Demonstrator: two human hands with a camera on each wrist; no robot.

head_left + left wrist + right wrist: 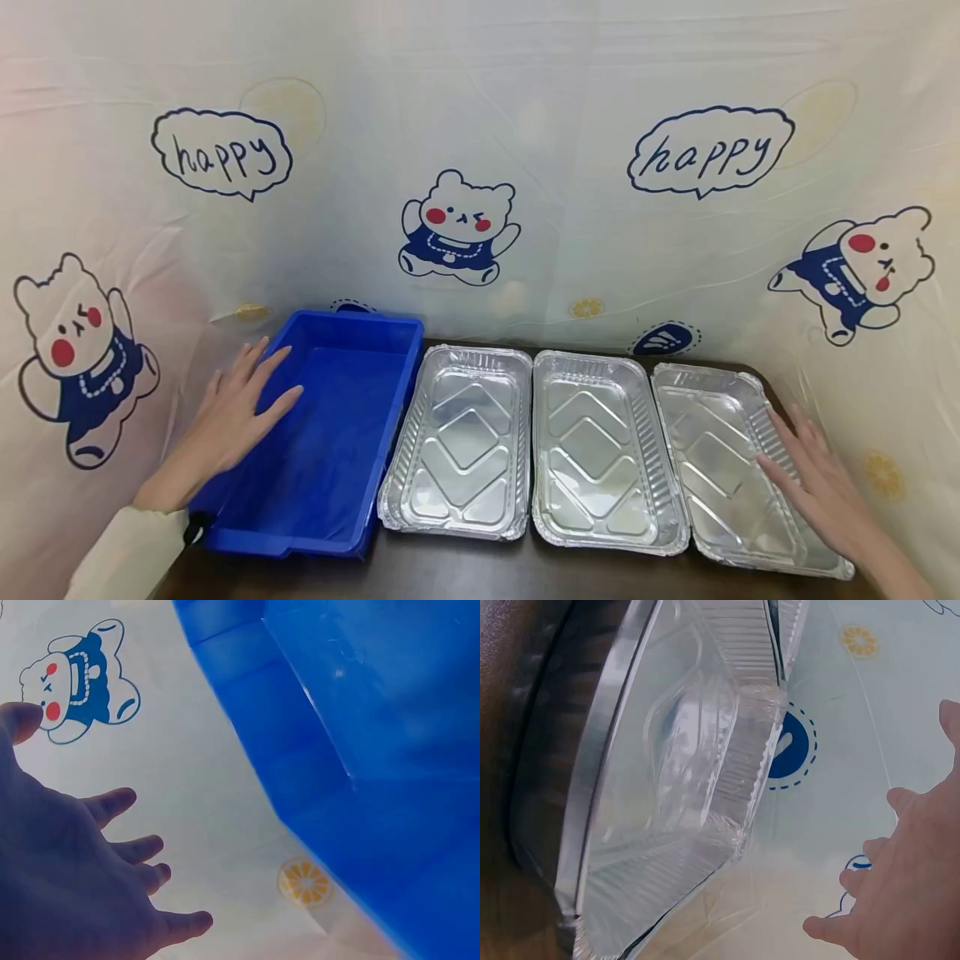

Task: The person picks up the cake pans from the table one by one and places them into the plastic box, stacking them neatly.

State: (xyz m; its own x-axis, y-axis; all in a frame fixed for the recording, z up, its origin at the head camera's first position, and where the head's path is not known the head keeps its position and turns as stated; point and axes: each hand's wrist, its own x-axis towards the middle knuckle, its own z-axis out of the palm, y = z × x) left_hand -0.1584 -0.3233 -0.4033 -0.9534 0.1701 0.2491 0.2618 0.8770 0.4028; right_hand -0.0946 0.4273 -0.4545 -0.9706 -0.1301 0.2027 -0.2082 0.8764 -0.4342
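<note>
Across the dark-brown tabletop [450,571] | blue rectangular plastic tray [315,450] is standing left of three silver rectangular foil pans [592,450] | spread, unladen left hand [236,408] and right hand [813,479] are hovering near the row's ends | seemingly positioning; gripping would be calling for fingers curling round a rim

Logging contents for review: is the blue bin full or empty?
Empty: in the head view, the bin shows only its bare blue inside.
</note>
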